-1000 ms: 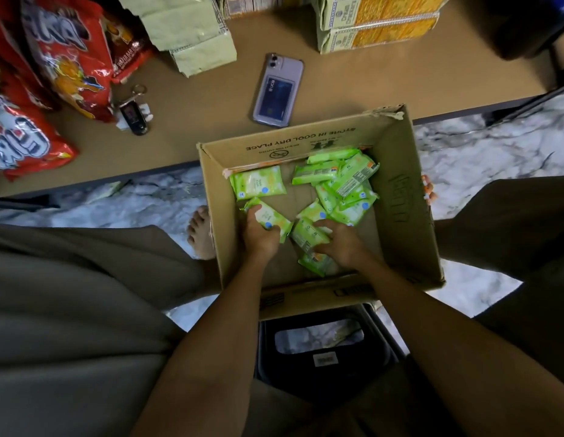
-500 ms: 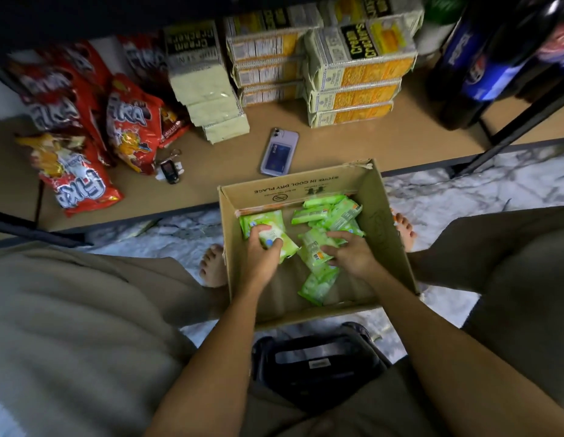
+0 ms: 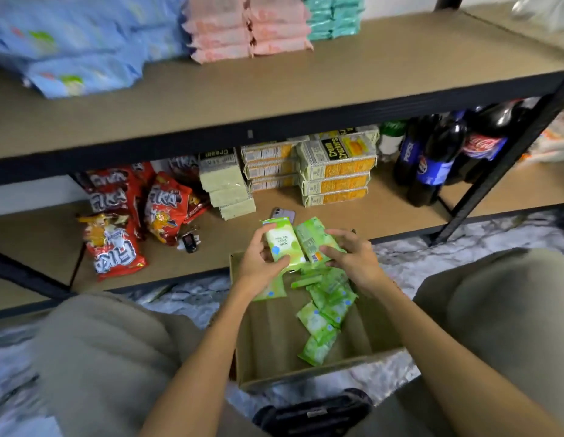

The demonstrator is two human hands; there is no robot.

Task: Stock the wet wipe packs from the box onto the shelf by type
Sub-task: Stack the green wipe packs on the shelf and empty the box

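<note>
The dark-framed metal shelf unit with tan board shelves [image 3: 274, 89] filled the view, and its upper shelf already carried wet wipes sorted in stacks: pale blue packs [image 3: 79, 42] on the left, pink packs [image 3: 246, 29] in the middle, teal packs [image 3: 334, 17] to their right. That grouping looked like the reason both hands were coming up loaded with one colour only, and the bare board right of the teal stack seemed the likely home for them.

Below the hands sat the open brown cardboard box [image 3: 274, 342] on the marble-patterned floor, with a loose heap of light green wet wipe packs [image 3: 325, 310] lying inside it, so plenty was left to stock.

Above the box's far rim, the left hand [image 3: 258, 263] had its fingers and thumb curled round an upright light green pack with a printed label [image 3: 279, 244]. The right hand [image 3: 353, 257] pinched a second light green pack [image 3: 315, 239], tilted and touching the first one, as if the two were being squared up together for a single trip.

Hard to read: the label print was too small to make out, the right hand covered the lower edge of its pack, and a purple-cased phone [image 3: 284, 212] on the lower shelf showed only a corner behind the packs. The blue stack was blurred and cut off at the frame's left edge.
</note>
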